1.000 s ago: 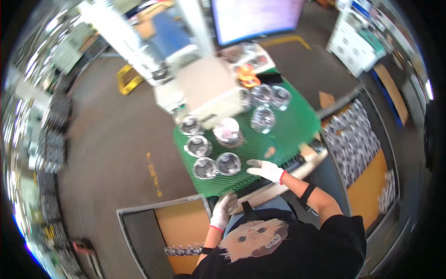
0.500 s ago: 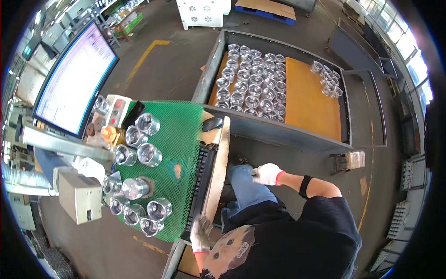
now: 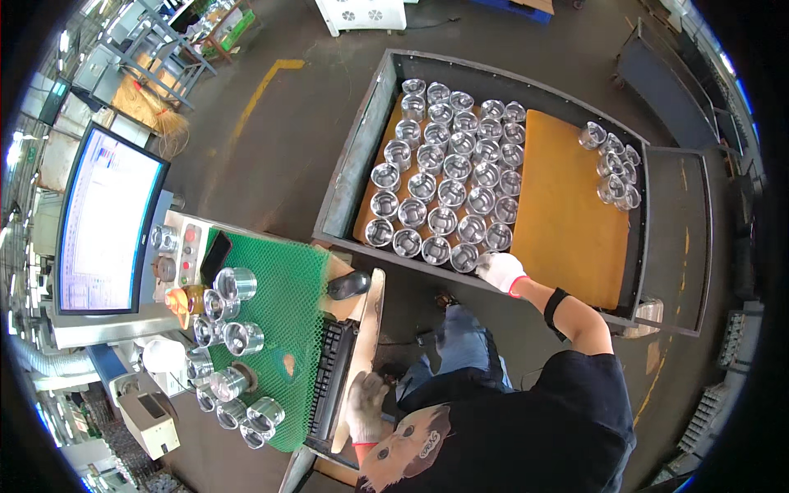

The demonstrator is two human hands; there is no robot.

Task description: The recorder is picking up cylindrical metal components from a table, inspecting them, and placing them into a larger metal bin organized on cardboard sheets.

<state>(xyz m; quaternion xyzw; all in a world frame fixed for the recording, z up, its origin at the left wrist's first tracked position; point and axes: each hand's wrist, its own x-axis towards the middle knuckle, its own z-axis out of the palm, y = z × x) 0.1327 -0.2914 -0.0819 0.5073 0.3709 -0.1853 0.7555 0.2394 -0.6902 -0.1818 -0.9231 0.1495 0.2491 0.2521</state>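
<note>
Pistons [image 3: 464, 257] beside right hand [image 3: 501, 272], arm extended; left hand [image 3: 366, 406] near keyboard [image 3: 329, 374]

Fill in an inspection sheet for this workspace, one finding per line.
Surface: green mesh mat, tan patch showing.
Pistons: rows and a separate smaller group in the grey bin; more on the mat.
Clutter: phone, mouse and keyboard.
Grip: gloved right hand at a piston by the bin's near wall, grasp unclear; gloved left hand beside the keyboard, nothing seen in it.
Cables: dark cable on the floor by the white cabinet.
Surroundings: lit monitor left of the mat; yellow floor line beyond.
</note>
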